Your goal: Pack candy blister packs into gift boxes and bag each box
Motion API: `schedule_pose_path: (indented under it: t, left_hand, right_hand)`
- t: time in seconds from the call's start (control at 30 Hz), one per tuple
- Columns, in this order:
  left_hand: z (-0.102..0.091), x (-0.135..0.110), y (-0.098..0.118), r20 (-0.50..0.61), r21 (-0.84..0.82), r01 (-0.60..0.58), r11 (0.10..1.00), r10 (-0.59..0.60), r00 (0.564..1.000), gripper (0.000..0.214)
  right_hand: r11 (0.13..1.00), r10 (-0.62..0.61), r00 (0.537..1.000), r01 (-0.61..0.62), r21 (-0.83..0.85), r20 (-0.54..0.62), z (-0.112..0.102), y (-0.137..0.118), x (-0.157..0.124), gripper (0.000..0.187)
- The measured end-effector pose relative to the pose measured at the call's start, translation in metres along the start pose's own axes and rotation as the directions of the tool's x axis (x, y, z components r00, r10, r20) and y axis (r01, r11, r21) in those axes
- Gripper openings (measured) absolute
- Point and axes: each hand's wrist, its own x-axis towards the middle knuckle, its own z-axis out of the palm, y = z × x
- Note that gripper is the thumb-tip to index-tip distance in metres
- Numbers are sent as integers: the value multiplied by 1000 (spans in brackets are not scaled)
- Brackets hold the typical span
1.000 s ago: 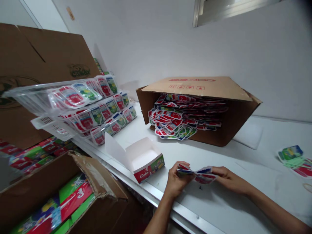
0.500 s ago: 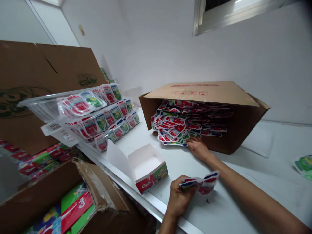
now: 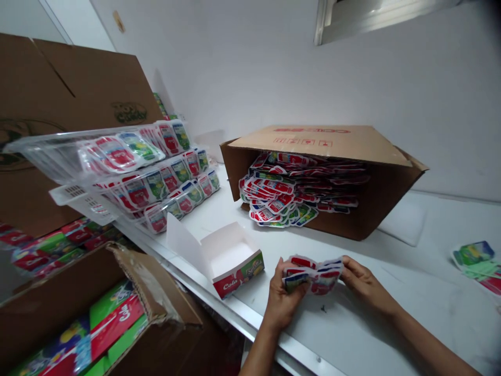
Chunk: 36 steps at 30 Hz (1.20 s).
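Holding packet stack (image 3: 313,274), sideways (axis left-right)

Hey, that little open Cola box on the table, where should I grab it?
Pinch the printed front wall of the small open box over its rim, coming from above on your side. The top is open and the inside looks bare, while the raised flap blocks the far left side.

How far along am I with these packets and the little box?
Done: printed boxes lie in the torn carton at lower left. In hand: left hand and right hand hold a bunch of packets. Left: the little box stands open and empty, and the big carton on its side is packed with loose packets.
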Motion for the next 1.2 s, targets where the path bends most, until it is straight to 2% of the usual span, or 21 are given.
schedule_pose_path:
  t: [0.07, 0.1, 0.13, 0.17, 0.2, 0.23, 0.27, 0.33, 0.37, 0.47, 0.53, 0.63, 0.7, 0.83, 0.9, 0.93, 1.0, 1.07, 1.1, 1.13, 1.2]
  left_hand:
    - [2, -1, 0, 5, -122, 65, 990, -65, 998, 74]
    - [2, -2, 0, 20, -158, 97, 983, -95, 995, 83]
    - [2, -1, 1, 39, -163, 124, 979, -119, 992, 83]
    - [2, -1, 2, 59, -143, 134, 981, -127, 990, 74]
    - [2, 0, 3, 78, -106, 122, 987, -114, 990, 57]
    - [1, 0, 5, 92, -65, 90, 994, -83, 992, 39]
    - [0, 0, 7, 102, -30, 47, 998, -44, 994, 26]
    - [-1, 0, 10, 111, 4, -21, 1000, 21, 994, 18]
    - [-1, -1, 11, 116, 12, -27, 1000, 25, 993, 18]
    - [-2, -4, 14, 95, 56, 36, 998, -41, 995, 20]
    - [-1, -5, 15, 73, 74, 67, 995, -72, 995, 21]
    - [0, -5, 16, 75, 49, 85, 995, -88, 993, 21]
    - [1, -4, 17, 89, 18, 82, 996, -84, 992, 21]
    - [0, -5, 16, 105, 16, 69, 997, -70, 992, 20]
    - [-1, -5, 14, 119, 36, 52, 998, -56, 991, 20]
    - [-1, -5, 13, 124, 44, 26, 999, -32, 992, 20]
    - [-3, -4, 12, 128, 68, -45, 997, 36, 991, 17]
    - [-3, -3, 12, 125, 101, -107, 989, 94, 988, 15]
    - [-4, -3, 12, 124, 116, -125, 985, 110, 986, 14]
    - [-4, -2, 11, 126, 130, -130, 983, 113, 986, 13]
    - [-3, -3, 9, 123, 137, -112, 984, 95, 988, 13]
  right_hand:
    - [999, 35, 994, -34, -13, 102, -6, -1, 4, 42]
    - [997, 40, 989, -29, -75, 144, -9, -2, 11, 46]
    - [980, 21, 987, 11, -198, 160, -13, -2, 22, 49]
    - [930, -19, 988, 74, -360, 154, -16, -2, 37, 49]
    - [840, -75, 988, 137, -525, 138, -19, -1, 55, 46]
    - [702, -151, 983, 184, -688, 109, -20, 0, 75, 41]
    - [611, -200, 976, 192, -768, 84, -20, 2, 96, 37]
    - [507, -252, 966, 185, -842, 60, -17, 8, 136, 41]
    - [486, -257, 965, 182, -855, 60, -14, 12, 152, 44]
    - [393, -267, 960, 191, -899, 87, -5, 23, 179, 42]
    - [330, -272, 957, 195, -924, 105, -1, 30, 176, 36]
    - [239, -280, 953, 184, -953, 114, -2, 37, 151, 45]
    - [193, -286, 952, 168, -967, 109, -8, 39, 131, 51]
    - [103, -336, 931, 184, -977, 140, -28, 29, 95, 50]
    - [138, -371, 914, 229, -964, 164, -38, 15, 79, 46]
    - [207, -386, 910, 247, -947, 153, -41, 6, 71, 42]
    - [444, -376, 925, 235, -865, 58, -43, -12, 53, 35]
    - [701, -297, 951, 155, -696, -88, -37, -26, 36, 34]
    - [798, -240, 960, 109, -593, -147, -32, -30, 28, 36]
    - [866, -184, 966, 72, -496, -181, -27, -32, 21, 37]
    - [936, -103, 978, 34, -351, -179, -14, -31, 9, 40]
